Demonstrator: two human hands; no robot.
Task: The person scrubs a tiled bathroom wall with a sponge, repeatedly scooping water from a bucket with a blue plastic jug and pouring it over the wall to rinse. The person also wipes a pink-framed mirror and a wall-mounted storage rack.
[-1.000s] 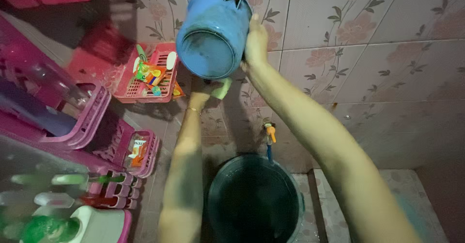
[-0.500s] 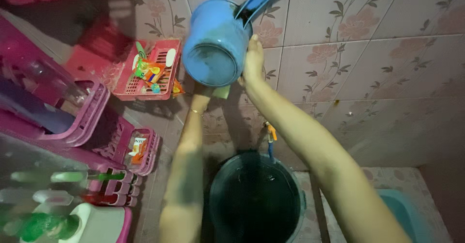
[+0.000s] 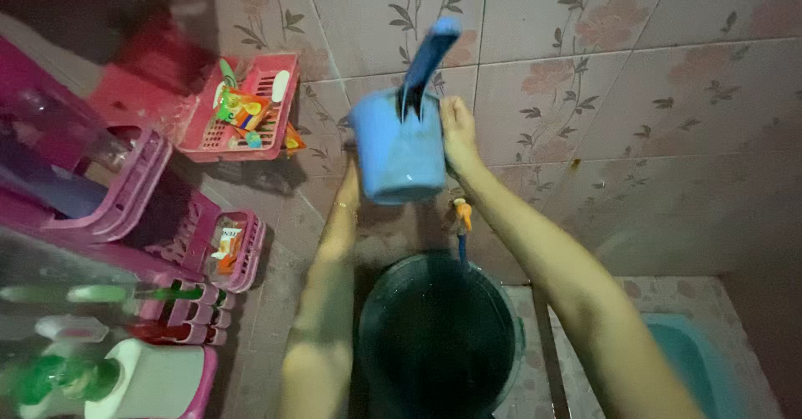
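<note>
A blue plastic dipper [image 3: 399, 147] with a long handle pointing up is held in front of the tiled wall, above a dark bucket [image 3: 438, 335] of water. My right hand [image 3: 458, 131] grips the dipper's right side. My left hand [image 3: 348, 177] is behind the dipper's left side and mostly hidden; what it holds does not show now. A small orange-handled tap [image 3: 462, 216] sticks out of the wall just below the dipper, over the bucket.
Pink plastic baskets [image 3: 242, 110] with small packets and brushes hang on the wall at left. A pink shelf rack [image 3: 125, 193] with bottles and a green-and-white container [image 3: 125, 377] stands at lower left. A teal basin [image 3: 693, 360] shows at lower right.
The dipper has come down and turned from mouth-towards-me to nearly upright. Both hands dropped with it. The yellow-green sponge seen in my left hand earlier is now hidden.
</note>
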